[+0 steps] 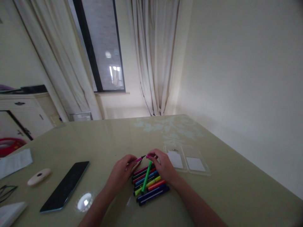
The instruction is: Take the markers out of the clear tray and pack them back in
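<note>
My left hand [123, 168] is closed around a pink felt-tip pen [139, 159], whose dark tip is bare and points up to the right. Just right of that tip, my right hand [161, 162] pinches the pink pen cap [148, 156]; a small gap parts cap and tip. Below both hands lie several felt-tip pens side by side, among them dark blue pens [153, 195], a yellow pen [155, 181] and a red-orange pen [156, 186]. A bright green pen [146, 178] rests slantwise across them. A dark reddish pen lies partly hidden by my left hand.
An open clear plastic case [205, 162] with white cards lies beyond my right hand. On the left are a black phone [65, 186], a cream oval object [39, 177], a white cloth or paper [15, 163] and dark glasses or cord [7, 192]. A wall borders the table's right.
</note>
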Tool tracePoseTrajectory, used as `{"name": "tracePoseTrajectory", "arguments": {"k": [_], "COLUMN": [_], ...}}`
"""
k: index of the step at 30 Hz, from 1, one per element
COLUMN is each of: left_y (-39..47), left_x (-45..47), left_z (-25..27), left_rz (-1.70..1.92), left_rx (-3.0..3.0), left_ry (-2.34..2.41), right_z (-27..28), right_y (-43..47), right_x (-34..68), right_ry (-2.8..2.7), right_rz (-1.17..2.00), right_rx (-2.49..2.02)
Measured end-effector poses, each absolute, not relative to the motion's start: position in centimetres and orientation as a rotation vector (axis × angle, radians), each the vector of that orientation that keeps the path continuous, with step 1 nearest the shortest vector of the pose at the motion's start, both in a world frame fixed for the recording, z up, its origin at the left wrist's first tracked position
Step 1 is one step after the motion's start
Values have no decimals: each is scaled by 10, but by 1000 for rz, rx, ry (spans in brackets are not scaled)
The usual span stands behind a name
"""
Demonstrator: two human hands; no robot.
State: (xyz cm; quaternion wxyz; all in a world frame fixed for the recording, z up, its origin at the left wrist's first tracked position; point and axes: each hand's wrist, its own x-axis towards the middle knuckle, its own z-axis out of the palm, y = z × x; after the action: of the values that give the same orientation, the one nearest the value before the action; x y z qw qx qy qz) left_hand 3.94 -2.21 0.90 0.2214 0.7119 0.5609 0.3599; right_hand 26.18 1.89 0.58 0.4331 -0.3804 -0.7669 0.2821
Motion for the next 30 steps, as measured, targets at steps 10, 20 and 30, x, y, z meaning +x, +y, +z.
{"name": "tracePoseTrajectory", "arguments": {"k": [10,20,30], "left_y": [-27,-28,-38], "left_x": [44,55,73], "left_z": [11,9,-1], "left_rz": [1053,1137,939], "left_rx": [1942,1905,2087], "left_ry": [1459,1461,1538], "right_z": [11,12,4], "right_y": [14,16,28], "right_x": [262,269,271], "right_ry": [-1897,-1794,-1921], "right_rz": [710,893,719], "right_rx": [-871,-900,-1041]}}
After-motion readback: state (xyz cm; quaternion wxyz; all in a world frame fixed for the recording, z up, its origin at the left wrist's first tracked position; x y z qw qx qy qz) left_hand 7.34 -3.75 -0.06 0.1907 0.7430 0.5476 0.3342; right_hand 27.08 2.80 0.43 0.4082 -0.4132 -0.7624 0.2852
